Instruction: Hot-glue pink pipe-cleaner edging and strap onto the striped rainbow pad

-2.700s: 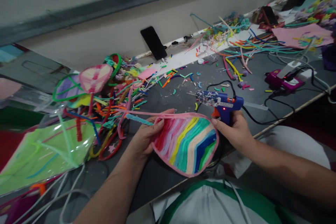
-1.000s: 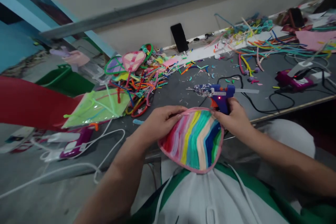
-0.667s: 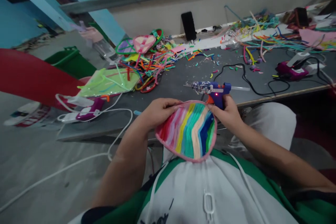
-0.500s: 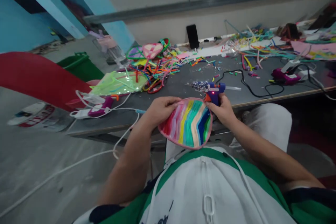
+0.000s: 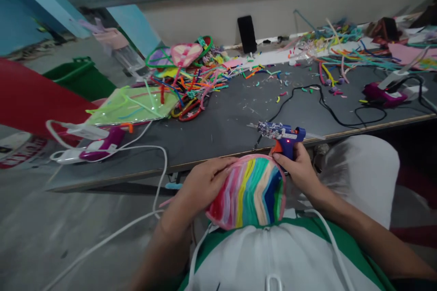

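Observation:
My left hand point(image 5: 208, 182) grips the upper left edge of a striped pipe-cleaner panel point(image 5: 251, 193), which has a pink rim and rainbow bands and rests against my lap. My right hand point(image 5: 300, 166) is closed around the handle of a blue hot glue gun point(image 5: 283, 136). Its thumb lies at the panel's upper right edge. The gun has an orange trigger, a lit red light and a clear glue stick at its back. Its nozzle points left above the table edge, apart from the panel.
On the dark table point(image 5: 218, 122) lie a pile of pipe cleaners point(image 5: 205, 84), a light green sheet point(image 5: 136, 104) and a black phone point(image 5: 246, 34) leaning on the wall. Purple power strips point(image 5: 104, 145) with cables sit at both sides. A clear bottle point(image 5: 119, 47) stands at the left.
The view has shifted, so the table sits further left and my hands lower in the picture. Both hands still hold the panel and glue gun, with the panel now closer to my body.

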Motion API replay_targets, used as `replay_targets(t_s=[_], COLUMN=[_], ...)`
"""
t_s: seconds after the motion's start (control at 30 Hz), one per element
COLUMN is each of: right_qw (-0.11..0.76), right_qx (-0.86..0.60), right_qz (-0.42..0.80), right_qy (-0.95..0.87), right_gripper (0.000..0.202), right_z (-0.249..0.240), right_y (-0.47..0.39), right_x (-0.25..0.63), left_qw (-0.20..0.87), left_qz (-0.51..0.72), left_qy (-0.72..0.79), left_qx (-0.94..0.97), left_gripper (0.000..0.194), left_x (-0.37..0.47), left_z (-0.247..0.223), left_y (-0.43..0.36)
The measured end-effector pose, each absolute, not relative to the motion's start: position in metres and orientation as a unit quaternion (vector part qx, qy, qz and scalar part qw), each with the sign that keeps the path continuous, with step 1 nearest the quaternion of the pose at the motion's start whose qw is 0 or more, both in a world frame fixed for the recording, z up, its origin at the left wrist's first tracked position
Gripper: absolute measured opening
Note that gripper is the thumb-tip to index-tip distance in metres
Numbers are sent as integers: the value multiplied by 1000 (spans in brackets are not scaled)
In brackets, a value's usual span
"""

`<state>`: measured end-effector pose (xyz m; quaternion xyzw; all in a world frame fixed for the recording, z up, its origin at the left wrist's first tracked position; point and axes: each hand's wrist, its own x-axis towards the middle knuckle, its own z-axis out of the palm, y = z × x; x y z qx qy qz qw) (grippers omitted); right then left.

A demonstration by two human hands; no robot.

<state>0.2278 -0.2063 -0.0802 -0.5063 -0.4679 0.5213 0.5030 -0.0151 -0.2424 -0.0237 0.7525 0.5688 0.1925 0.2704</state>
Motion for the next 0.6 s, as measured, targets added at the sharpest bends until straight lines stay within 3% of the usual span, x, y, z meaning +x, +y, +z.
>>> replay_targets(t_s=[0.2, 0.6], right_qw=[492, 436], right_qx=[-460, -422], right_qz=[602, 684], right_qy=[-430, -406], right_gripper=[43, 37], right_z=[-83, -65], right_y=[-200, -200], right_x=[226, 229], left_qw=[265, 264], left_qz=[193, 203], left_qy=[569, 549], left_qx=[754, 767], left_gripper=[34, 34], left_x=[-20, -15], left_z=[-28, -19], left_y=[-245, -247])
